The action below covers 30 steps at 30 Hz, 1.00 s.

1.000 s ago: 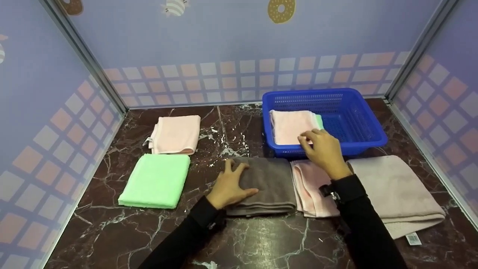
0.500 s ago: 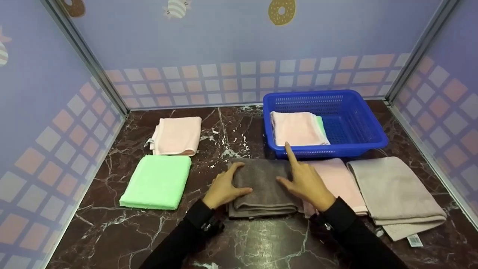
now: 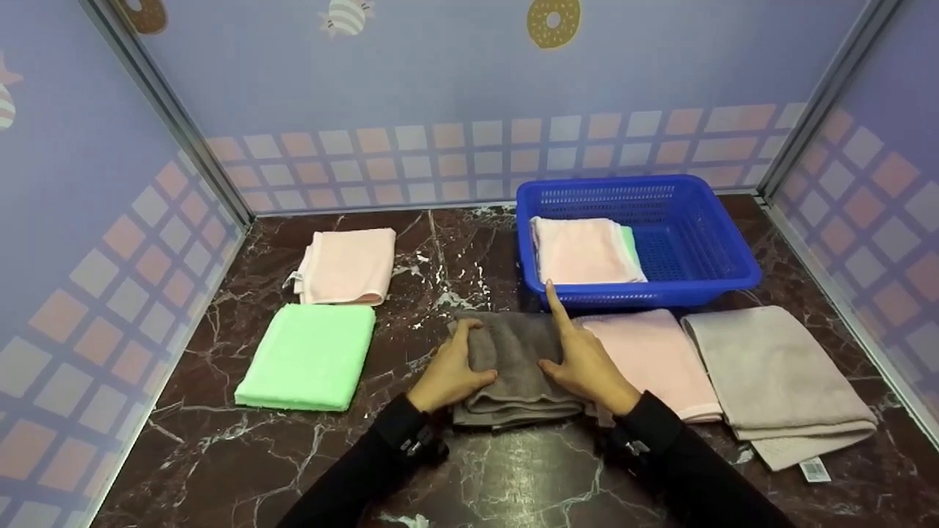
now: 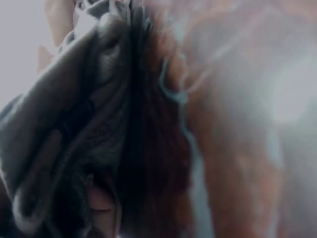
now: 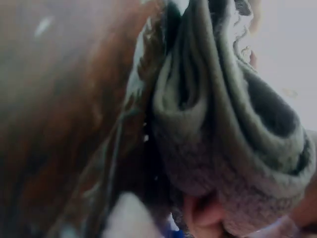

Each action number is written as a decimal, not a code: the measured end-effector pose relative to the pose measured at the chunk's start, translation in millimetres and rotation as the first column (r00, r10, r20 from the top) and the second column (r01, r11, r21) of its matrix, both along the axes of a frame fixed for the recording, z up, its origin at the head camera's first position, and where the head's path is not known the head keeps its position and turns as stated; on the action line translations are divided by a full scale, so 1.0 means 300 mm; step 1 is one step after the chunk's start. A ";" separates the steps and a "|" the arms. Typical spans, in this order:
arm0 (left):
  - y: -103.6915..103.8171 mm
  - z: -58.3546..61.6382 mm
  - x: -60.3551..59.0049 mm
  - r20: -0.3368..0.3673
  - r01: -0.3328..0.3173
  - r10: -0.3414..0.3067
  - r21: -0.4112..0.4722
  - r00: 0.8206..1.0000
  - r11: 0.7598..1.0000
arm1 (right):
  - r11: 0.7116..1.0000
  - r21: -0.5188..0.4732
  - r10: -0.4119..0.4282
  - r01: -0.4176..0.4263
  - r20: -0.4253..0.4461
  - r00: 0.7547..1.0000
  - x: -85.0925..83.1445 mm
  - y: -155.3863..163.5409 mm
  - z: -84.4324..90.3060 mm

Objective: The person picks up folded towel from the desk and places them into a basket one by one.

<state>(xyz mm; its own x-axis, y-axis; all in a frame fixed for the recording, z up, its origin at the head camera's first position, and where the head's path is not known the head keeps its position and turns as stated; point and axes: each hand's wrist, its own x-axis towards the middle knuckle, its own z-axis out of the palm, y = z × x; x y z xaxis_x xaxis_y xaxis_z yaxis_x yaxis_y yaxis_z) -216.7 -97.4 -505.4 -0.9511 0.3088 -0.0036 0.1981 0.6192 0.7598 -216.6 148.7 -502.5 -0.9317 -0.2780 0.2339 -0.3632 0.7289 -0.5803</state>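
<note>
A folded dark grey towel (image 3: 519, 367) lies on the marbled table between both hands, its surface rumpled. My left hand (image 3: 451, 374) grips its left side, thumb on top. On the opposite side my right hand (image 3: 590, 374) holds it with the thumb above, while the index finger points out toward the basket. Folded layers of the grey towel (image 5: 223, 119) fill the right wrist view, with fingertips (image 5: 208, 213) tucked beneath. The left wrist view shows the towel bunched, a fingertip (image 4: 101, 201) under it. A pink towel (image 3: 656, 356) is right beside the right hand.
A blue basket (image 3: 704, 246) behind the hands holds a folded pink towel (image 3: 583, 249) with a green edge showing. At right lies a beige towel (image 3: 777, 374) with a tag. A green towel (image 3: 308, 356) and another pink towel (image 3: 348, 264) lie at left.
My right hand has come down from the basket's front edge to the grey towel's right side. Both hands now squeeze the towel slightly inward, and its top has wrinkled.
</note>
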 end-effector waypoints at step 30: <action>0.171 0.372 -0.153 -0.316 0.029 -0.012 0.047 0.949 0.998 | 0.987 -0.153 -0.022 -0.042 -0.391 0.920 -0.142 0.157 0.373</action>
<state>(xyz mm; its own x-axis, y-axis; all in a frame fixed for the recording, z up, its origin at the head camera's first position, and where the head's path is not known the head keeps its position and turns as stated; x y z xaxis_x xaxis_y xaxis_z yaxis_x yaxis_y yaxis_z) -262.5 -46.0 -393.8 -0.8945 0.3203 0.3119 0.4452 0.5746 0.6867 -259.1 195.9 -390.7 -0.7544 -0.2173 0.6194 -0.5906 0.6364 -0.4961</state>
